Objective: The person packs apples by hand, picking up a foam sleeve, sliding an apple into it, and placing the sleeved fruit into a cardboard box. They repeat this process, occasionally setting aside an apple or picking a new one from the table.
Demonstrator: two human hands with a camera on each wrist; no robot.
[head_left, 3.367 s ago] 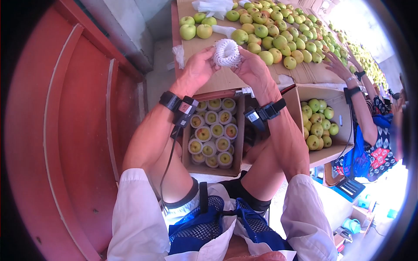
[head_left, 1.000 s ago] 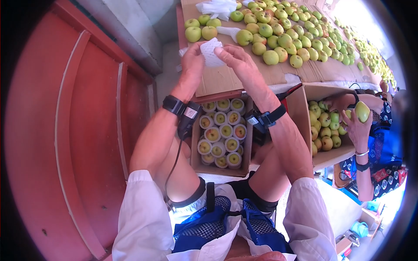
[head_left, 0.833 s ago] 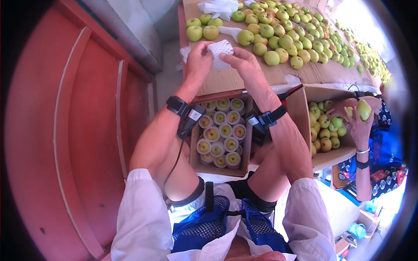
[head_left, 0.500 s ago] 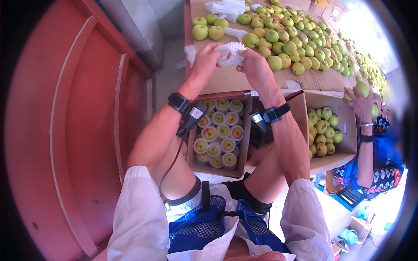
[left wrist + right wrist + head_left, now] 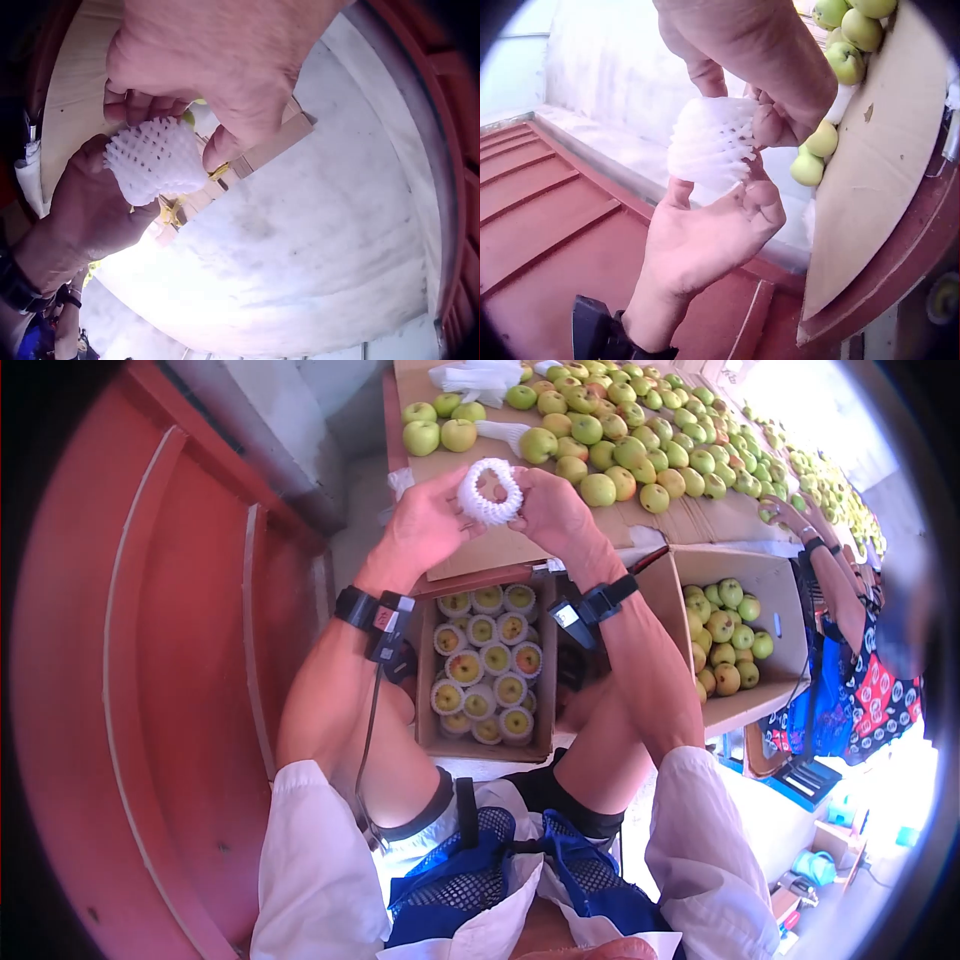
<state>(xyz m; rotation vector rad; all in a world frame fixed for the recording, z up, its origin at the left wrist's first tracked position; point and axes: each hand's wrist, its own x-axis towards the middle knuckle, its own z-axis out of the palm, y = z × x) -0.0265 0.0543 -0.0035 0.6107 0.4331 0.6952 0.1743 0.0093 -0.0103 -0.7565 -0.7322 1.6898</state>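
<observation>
Head view: the left hand (image 5: 428, 515) and right hand (image 5: 553, 512) together grasp a white foam net (image 5: 487, 510) by the surface's (image 5: 510, 550) near edge, loose apples (image 5: 629, 453) toward 2 o'clock, a box (image 5: 546, 695) of netted apples (image 5: 495, 658) at 6 o'clock. Left wrist view: right hand holds it from 8 o'clock. Right wrist view: left hand grips at 6 o'clock

"What's on the table (image 5: 909, 241)?"
"Cardboard (image 5: 490, 555), with a big spread of apples (image 5: 598, 490) on it."
"And left of them?"
"Five more apples (image 5: 421, 438), a white net (image 5: 503, 433) between the groups, and a pile of nets (image 5: 470, 380) beyond."
</observation>
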